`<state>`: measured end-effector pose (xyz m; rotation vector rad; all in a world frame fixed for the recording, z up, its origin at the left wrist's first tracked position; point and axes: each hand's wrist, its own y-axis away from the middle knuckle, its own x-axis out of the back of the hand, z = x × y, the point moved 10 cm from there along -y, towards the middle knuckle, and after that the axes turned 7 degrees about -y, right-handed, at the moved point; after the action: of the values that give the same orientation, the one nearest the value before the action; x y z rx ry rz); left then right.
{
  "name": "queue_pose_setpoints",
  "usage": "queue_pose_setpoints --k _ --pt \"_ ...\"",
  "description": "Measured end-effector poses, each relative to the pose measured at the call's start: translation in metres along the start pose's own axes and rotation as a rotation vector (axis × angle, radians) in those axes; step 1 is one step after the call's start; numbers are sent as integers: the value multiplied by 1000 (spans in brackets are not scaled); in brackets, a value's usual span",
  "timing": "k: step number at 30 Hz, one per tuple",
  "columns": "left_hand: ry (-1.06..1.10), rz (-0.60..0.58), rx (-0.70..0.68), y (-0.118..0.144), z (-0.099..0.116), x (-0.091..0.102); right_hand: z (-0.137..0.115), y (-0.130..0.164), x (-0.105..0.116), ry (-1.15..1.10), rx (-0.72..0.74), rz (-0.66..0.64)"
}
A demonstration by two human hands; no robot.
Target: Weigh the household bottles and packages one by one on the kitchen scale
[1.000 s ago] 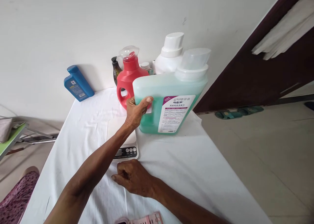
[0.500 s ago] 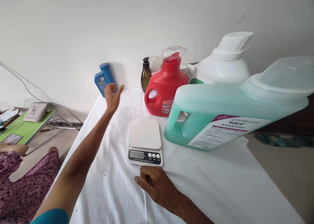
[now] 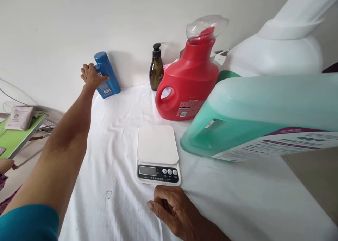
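My left hand (image 3: 92,76) is stretched out to the blue bottle (image 3: 112,80) that leans near the wall at the far left of the table. Its fingers are spread at the bottle's left upper side, and the thumb lies across the front; whether they press on it is hard to tell. My right hand (image 3: 177,210) rests on the cloth with curled fingers, nothing visible inside. Just beyond it sits a white kitchen scale (image 3: 157,145) with a bare plate and a blank display.
A red jug (image 3: 188,77) and a dark pump bottle (image 3: 156,70) stand at the back. On the right are a large green jug (image 3: 237,111) and a white jug (image 3: 282,54). A green side table (image 3: 18,139) and part of another person (image 3: 5,165) are at left.
My left hand has moved forward and left up to the blue bottle, its fingers spreading. My right hand stays curled by the scale. The view has shifted closer to the jugs.
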<state>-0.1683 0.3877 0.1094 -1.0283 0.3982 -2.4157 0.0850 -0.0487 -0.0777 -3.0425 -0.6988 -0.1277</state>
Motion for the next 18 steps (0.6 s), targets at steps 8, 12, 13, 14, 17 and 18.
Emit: queue_pose_setpoints --k 8,12,13,14,17,18 --pt "35 -60 1 29 -20 9 -6 -1 0 -20 48 20" --pt "94 8 -163 74 -4 27 -8 -2 1 -20 51 36" --pt "113 20 -179 84 -1 34 -9 -2 2 -20 57 38" --pt "129 24 -182 94 0 41 -10 -2 2 -18 64 39" --pt "219 24 -100 120 -4 65 -13 -3 3 -13 85 37" --pt "267 24 -58 129 -5 74 -14 -3 3 -10 93 39"
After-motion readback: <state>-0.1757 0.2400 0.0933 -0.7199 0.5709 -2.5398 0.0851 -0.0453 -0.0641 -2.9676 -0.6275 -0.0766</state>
